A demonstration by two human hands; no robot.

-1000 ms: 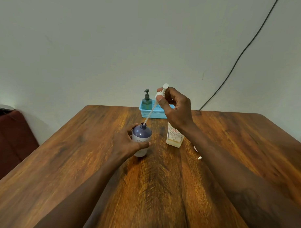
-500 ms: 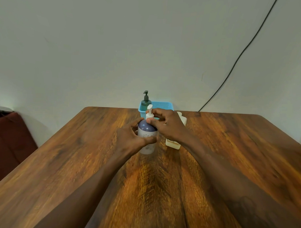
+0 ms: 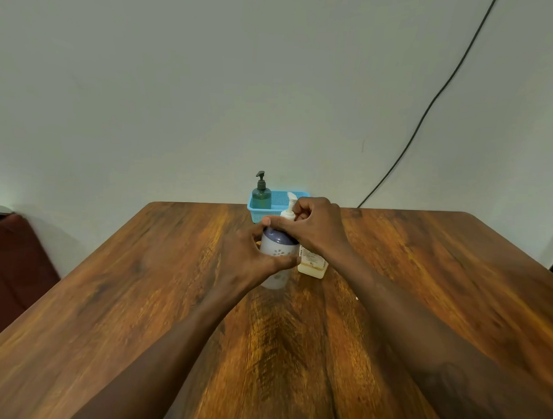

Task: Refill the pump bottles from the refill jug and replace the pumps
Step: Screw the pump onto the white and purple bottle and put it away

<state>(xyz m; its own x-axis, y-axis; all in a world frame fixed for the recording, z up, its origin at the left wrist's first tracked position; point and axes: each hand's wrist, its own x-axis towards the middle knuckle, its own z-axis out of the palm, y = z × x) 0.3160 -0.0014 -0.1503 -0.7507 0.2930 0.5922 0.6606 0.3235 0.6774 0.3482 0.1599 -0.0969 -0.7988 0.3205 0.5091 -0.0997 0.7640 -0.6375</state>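
Pump (image 3: pixel 289 206) stands upright in the purple bottle (image 3: pixel 278 250); right hand (image 3: pixel 315 229) grips its collar from above, left hand (image 3: pixel 251 255) clasps the body.

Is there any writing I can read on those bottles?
Refill jug: its label carries print, but too small and blurred to read.
Purple and white bottle: only a flower pattern, no words.
Green bottle in the blue basket: no text visible.

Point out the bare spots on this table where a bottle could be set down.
The table is bare left of the left hand and right of the jug. Crowded at the far middle: the basket with a green bottle, and the purple bottle under the right hand.
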